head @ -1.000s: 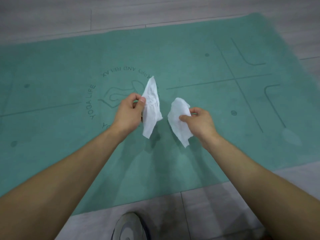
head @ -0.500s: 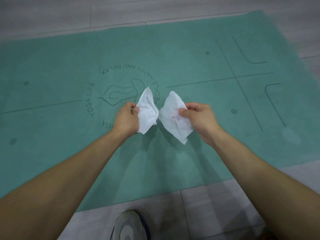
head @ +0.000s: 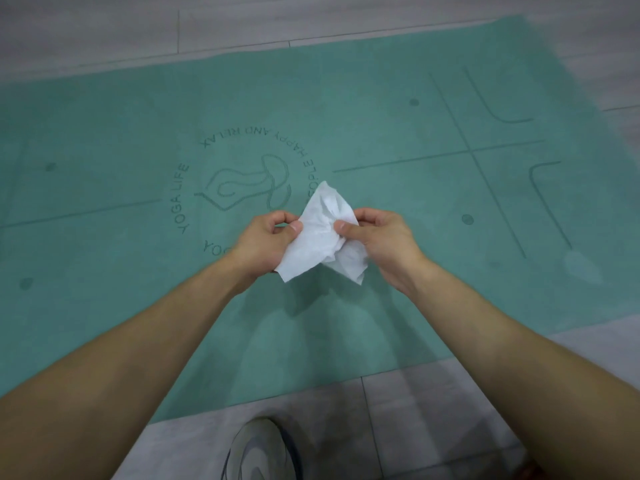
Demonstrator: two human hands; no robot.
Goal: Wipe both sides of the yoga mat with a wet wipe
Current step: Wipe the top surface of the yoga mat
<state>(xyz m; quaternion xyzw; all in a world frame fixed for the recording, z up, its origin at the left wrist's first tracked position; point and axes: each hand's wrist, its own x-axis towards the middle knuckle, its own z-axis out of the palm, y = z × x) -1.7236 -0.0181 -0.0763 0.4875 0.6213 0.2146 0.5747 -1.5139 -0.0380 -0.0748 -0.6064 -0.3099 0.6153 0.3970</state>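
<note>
A teal yoga mat (head: 363, 109) lies flat on the floor, printed side up with a round logo and guide lines. Above its middle I hold crumpled white wet wipes (head: 318, 237) bunched together between both hands. My left hand (head: 266, 242) pinches the left part between thumb and forefinger. My right hand (head: 381, 242) pinches the right part with its thumb on top. The wipes hang in the air and do not touch the mat.
Grey floor tiles (head: 433, 420) run along the mat's near edge, and pale floor (head: 242, 22) lies beyond its far edge. The toe of my shoe (head: 258, 452) shows at the bottom. A pale wet-looking patch (head: 581, 268) marks the mat's right end.
My hands have come together. The two wipe pieces, held apart a second ago, now overlap as one bunch between my fingers.
</note>
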